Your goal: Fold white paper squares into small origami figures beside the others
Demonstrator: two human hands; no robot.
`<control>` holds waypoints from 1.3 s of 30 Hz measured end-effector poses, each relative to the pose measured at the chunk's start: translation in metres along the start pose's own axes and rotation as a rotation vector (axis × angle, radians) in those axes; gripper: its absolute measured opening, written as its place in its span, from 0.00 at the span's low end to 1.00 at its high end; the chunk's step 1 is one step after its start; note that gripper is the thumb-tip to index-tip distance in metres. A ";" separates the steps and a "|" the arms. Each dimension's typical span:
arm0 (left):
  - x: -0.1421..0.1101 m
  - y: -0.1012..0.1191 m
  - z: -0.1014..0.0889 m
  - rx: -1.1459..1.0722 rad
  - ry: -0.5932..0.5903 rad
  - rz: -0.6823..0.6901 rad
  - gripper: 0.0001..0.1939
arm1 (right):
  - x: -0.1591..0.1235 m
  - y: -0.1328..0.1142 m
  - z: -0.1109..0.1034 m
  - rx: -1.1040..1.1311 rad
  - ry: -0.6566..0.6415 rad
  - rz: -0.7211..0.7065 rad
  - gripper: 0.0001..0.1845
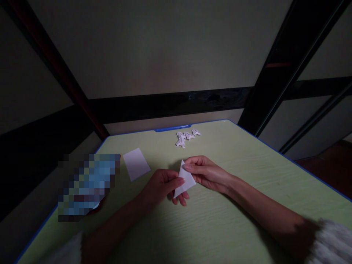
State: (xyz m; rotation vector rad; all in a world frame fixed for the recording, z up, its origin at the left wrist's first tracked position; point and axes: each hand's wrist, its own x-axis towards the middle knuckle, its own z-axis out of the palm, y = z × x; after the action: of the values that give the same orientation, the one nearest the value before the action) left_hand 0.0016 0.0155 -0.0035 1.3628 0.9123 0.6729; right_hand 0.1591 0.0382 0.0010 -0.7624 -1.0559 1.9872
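A white paper folded into a triangle is held just above the pale green table near its middle. My left hand pinches its left edge with thumb and fingers closed. My right hand grips the upper right side, fingers curled over the top corner. A flat white rectangular sheet lies on the table to the left of my hands, untouched.
Several small folded white paper figures lie in a cluster near the table's far edge. A blurred blue patch covers something at the left edge. The table has a blue rim. Dark beams and a wall stand behind.
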 end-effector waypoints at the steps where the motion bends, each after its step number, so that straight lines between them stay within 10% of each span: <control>1: 0.000 0.000 0.000 0.003 0.001 0.002 0.13 | 0.000 0.001 0.000 -0.002 -0.005 -0.003 0.10; 22: 0.001 -0.001 0.002 -0.003 0.064 0.032 0.14 | 0.002 0.006 0.010 -0.031 0.077 -0.104 0.13; 28: -0.006 0.000 -0.004 0.610 0.559 0.520 0.11 | 0.003 0.008 0.012 -0.017 0.171 -0.181 0.13; 32: -0.009 -0.005 -0.015 0.955 0.541 0.848 0.14 | 0.001 0.008 0.015 0.011 0.126 -0.151 0.15; 39: -0.007 -0.004 -0.009 1.059 0.538 0.847 0.17 | -0.002 0.006 0.017 -0.070 0.213 -0.197 0.14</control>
State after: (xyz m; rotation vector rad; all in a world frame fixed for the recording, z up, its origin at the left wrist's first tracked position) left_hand -0.0098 0.0133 -0.0059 2.6617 1.1662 1.3357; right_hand 0.1456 0.0272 0.0046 -0.8527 -1.0355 1.6712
